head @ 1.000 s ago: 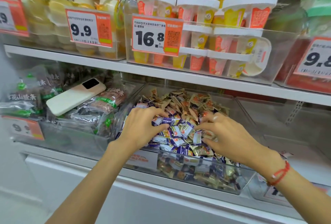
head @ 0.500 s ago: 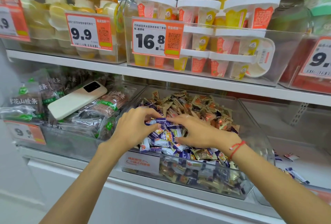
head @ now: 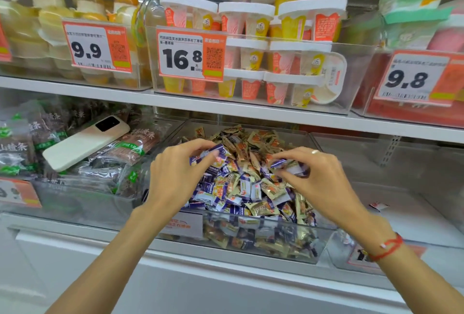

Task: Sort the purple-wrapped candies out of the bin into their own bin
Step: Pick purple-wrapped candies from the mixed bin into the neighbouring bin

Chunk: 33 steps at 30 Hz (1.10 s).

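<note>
A clear bin on the lower shelf holds a heap of mixed candies, purple-wrapped ones toward the front and gold-and-orange ones toward the back. My left hand hovers over the left of the heap and pinches purple-wrapped candies between thumb and fingers. My right hand is over the right of the heap, its fingers curled round more purple-wrapped candies. To the right stands another clear bin, nearly bare, with a small wrapper on its floor.
A white phone lies on packets of dark snack strips in the bin to the left. The shelf above carries clear bins of pudding cups with orange price tags. A white cabinet front runs below the shelf edge.
Both hands have lifted off the heap with purple candies pinched in them. My right hand moved back to the right after reaching across the bin.
</note>
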### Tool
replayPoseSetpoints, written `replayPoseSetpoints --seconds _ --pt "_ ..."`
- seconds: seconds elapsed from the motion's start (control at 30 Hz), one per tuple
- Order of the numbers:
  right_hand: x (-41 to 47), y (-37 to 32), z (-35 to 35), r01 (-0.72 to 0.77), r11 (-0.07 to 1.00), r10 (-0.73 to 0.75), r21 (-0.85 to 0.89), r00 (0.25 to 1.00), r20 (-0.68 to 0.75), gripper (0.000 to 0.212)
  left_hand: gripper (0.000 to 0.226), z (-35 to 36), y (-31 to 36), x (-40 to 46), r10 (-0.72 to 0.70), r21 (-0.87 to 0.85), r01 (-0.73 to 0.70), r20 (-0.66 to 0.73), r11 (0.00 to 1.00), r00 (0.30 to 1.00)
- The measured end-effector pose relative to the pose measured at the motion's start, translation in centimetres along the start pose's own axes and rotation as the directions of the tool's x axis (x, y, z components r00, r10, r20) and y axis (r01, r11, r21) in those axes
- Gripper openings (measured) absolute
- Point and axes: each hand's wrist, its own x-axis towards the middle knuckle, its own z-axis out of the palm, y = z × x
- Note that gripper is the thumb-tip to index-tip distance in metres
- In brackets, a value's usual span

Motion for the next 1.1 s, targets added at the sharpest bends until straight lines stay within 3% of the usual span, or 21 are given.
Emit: replayPoseSetpoints --seconds 0.1,0.2,0.33,0.47,0.63,0.7,0.8,0.97,1.1 --pt "-1.7 1.8 -3.3 -0.059 0.998 0.058 -0.004 0.993 -0.103 0.031 0.011 1.5 1.8 -0.7 -0.027 -0.160 0.024 -0.017 0.987 0.999" --pt "-2.8 3.9 -6.0 -0.173 0.985 0.172 0.012 0.973 -0.155 0.025 0.014 3.4 4.3 -1.6 0.023 -0.207 -0.022 0.002 0.978 1.000" --pt "-4.5 7.1 -8.6 -0.308 0.951 0.306 -0.019 0.949 -0.073 0.020 0.013 5.9 9.2 -2.1 0.162 -0.267 -0.142 0.054 0.953 0.985" --pt "-6.4 10.4 -9.3 -0.406 0.908 0.402 -0.106 0.914 -0.059 0.019 0.014 9.2 15.3 -1.5 0.358 -0.190 -0.331 0.130 0.924 0.924" --pt "-8.2 12.9 -8.0 -0.490 0.853 0.515 -0.180 0.847 0.134 0.034 0.022 14.7 17.9 -0.6 0.387 -0.054 -0.401 0.404 0.914 0.829" --pt "-8.2 13.2 -8.3 -0.486 0.847 0.523 -0.215 0.834 0.176 0.037 0.026 15.6 17.7 -0.7 0.364 -0.036 -0.392 0.460 0.919 0.810" --pt "-7.8 12.9 -9.3 -0.495 0.849 0.518 -0.186 0.848 0.112 0.032 0.031 15.0 17.2 -1.0 0.370 -0.057 -0.388 0.454 0.920 0.810" --pt "-6.4 9.5 -9.4 -0.369 0.925 0.371 -0.094 0.929 0.001 0.023 0.021 10.0 14.2 -2.0 0.376 -0.075 -0.370 0.256 0.926 0.891" --pt "-5.2 5.1 -7.5 -0.200 0.977 0.195 -0.074 0.978 -0.068 0.022 0.015 4.8 8.5 -2.3 0.350 0.075 -0.366 0.164 0.928 0.922"
